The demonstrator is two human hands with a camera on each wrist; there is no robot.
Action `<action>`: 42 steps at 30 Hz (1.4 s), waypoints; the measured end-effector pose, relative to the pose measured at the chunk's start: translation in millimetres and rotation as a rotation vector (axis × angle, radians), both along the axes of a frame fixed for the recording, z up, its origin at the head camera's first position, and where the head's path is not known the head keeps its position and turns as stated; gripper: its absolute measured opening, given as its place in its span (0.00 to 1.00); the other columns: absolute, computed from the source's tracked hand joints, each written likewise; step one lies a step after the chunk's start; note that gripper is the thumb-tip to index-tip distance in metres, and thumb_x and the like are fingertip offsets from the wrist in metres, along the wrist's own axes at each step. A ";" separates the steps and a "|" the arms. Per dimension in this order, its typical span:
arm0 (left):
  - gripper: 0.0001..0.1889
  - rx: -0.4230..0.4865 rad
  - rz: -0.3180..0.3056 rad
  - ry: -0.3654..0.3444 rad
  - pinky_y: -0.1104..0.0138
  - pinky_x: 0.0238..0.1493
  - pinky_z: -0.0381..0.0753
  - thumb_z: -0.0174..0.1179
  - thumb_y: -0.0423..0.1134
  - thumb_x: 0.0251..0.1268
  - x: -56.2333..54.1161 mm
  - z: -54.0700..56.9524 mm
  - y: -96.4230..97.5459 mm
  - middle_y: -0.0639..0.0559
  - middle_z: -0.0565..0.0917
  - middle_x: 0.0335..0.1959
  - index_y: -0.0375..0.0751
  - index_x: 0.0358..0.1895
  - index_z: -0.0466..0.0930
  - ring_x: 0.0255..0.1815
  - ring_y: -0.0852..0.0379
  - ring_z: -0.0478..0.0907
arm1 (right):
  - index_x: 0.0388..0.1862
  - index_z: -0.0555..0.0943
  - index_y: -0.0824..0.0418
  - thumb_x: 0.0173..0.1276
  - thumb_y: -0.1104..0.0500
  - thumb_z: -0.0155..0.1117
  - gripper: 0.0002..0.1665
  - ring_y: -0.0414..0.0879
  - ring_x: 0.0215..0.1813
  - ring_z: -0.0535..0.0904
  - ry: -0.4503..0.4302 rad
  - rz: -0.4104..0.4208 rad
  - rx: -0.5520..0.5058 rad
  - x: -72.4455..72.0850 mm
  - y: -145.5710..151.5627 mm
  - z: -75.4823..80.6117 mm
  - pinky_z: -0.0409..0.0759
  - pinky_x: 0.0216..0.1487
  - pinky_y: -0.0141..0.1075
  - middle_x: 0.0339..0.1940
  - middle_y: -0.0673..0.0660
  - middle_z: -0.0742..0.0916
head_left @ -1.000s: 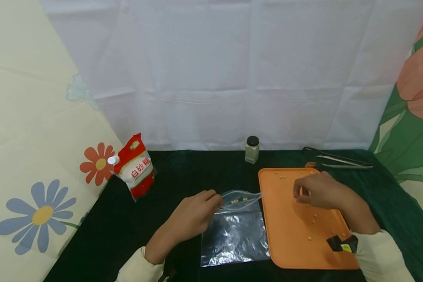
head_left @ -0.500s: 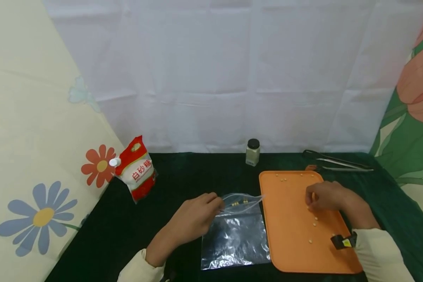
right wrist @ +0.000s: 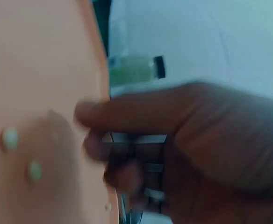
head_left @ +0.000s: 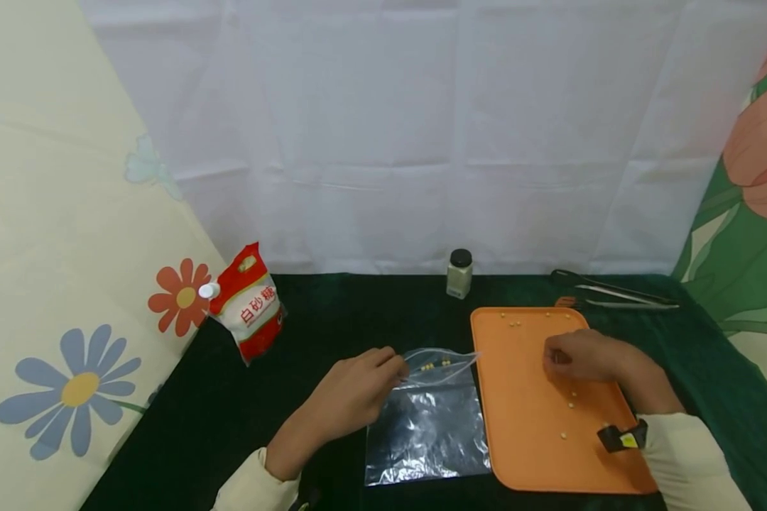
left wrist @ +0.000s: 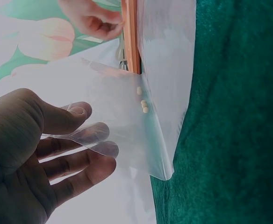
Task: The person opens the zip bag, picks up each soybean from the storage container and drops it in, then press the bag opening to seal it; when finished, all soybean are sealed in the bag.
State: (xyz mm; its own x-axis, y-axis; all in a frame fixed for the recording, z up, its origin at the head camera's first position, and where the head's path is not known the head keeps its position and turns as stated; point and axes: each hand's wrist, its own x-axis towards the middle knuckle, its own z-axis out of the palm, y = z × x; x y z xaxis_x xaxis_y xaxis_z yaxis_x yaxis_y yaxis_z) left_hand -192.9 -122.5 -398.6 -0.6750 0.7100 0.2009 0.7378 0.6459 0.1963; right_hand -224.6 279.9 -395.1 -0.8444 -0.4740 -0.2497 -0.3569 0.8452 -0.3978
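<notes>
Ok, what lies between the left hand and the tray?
In the head view, the clear bag lies between the left hand, which pinches it, and the tray; a few yellow bits show inside the bag.

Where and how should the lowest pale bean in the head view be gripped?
Probably by its opposite sides, pinched between the fingers, coming from above. The bean is small and rounded, lies apart from the others on the flat orange tray, and nothing covers it. The right hand, over the tray, is the nearer one.
</notes>
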 end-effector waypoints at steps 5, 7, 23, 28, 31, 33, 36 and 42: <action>0.12 -0.012 0.007 -0.011 0.71 0.36 0.79 0.64 0.35 0.66 -0.3 0.5 0.9 0.60 0.79 0.44 0.51 0.51 0.80 0.40 0.65 0.76 | 0.44 0.80 0.52 0.76 0.52 0.60 0.06 0.41 0.30 0.74 -0.002 0.147 -0.307 1.0 -16.1 8.9 0.75 0.30 0.35 0.32 0.51 0.82; 0.13 -0.014 0.009 -0.013 0.71 0.36 0.79 0.64 0.34 0.66 -0.6 1.0 1.1 0.60 0.79 0.44 0.51 0.51 0.80 0.40 0.65 0.76 | 0.46 0.80 0.51 0.77 0.51 0.59 0.07 0.41 0.29 0.74 0.034 0.199 -0.416 3.0 -25.4 12.7 0.76 0.30 0.35 0.32 0.51 0.83; 0.13 -0.004 0.007 0.005 0.71 0.35 0.79 0.65 0.34 0.66 -1.4 -1.1 1.5 0.61 0.79 0.43 0.52 0.50 0.80 0.39 0.65 0.76 | 0.47 0.82 0.49 0.74 0.51 0.63 0.07 0.38 0.19 0.70 0.274 0.181 -0.586 11.6 -90.1 -1.0 0.71 0.22 0.33 0.22 0.43 0.77; 0.12 -0.002 0.001 0.013 0.71 0.34 0.78 0.65 0.35 0.66 -1.8 -1.2 2.4 0.61 0.79 0.42 0.52 0.50 0.80 0.38 0.65 0.76 | 0.47 0.82 0.48 0.74 0.51 0.63 0.07 0.38 0.20 0.71 0.296 0.173 -0.561 11.9 -91.1 -1.1 0.71 0.22 0.33 0.22 0.42 0.78; 0.12 0.002 -0.001 0.000 0.72 0.34 0.78 0.64 0.35 0.66 -1.9 -1.3 2.5 0.61 0.79 0.42 0.52 0.50 0.80 0.38 0.65 0.76 | 0.48 0.82 0.47 0.74 0.49 0.63 0.09 0.38 0.20 0.71 0.290 0.162 -0.536 12.6 -90.5 1.7 0.71 0.23 0.33 0.23 0.41 0.78; 0.12 0.001 0.000 -0.013 0.72 0.34 0.78 0.64 0.35 0.66 -1.6 -1.3 2.2 0.61 0.79 0.43 0.52 0.51 0.80 0.38 0.65 0.76 | 0.48 0.83 0.47 0.74 0.47 0.62 0.09 0.38 0.21 0.72 0.283 0.149 -0.518 13.8 -88.6 4.5 0.72 0.23 0.33 0.23 0.42 0.78; 0.12 -0.002 -0.003 -0.020 0.72 0.34 0.78 0.64 0.35 0.67 -1.2 -1.9 1.7 0.60 0.79 0.43 0.51 0.51 0.80 0.38 0.65 0.76 | 0.47 0.84 0.46 0.74 0.46 0.61 0.09 0.38 0.21 0.71 0.292 0.136 -0.485 15.6 -82.2 11.3 0.71 0.24 0.33 0.23 0.41 0.78; 0.12 0.008 -0.011 0.010 0.72 0.34 0.79 0.64 0.35 0.67 -1.2 -1.6 0.5 0.60 0.79 0.42 0.50 0.51 0.80 0.38 0.65 0.76 | 0.40 0.83 0.44 0.73 0.51 0.65 0.01 0.36 0.23 0.71 0.215 0.133 -0.205 21.1 -53.5 34.5 0.71 0.26 0.33 0.25 0.39 0.79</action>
State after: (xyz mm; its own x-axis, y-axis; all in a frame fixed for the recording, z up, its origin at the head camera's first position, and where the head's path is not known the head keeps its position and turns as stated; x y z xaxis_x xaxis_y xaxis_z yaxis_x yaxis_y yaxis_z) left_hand -194.1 -122.0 -400.2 -0.6652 0.7156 0.2131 0.7466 0.6363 0.1943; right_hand -203.4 226.5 -360.6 -0.7949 -0.6054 0.0397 -0.5527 0.6957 -0.4589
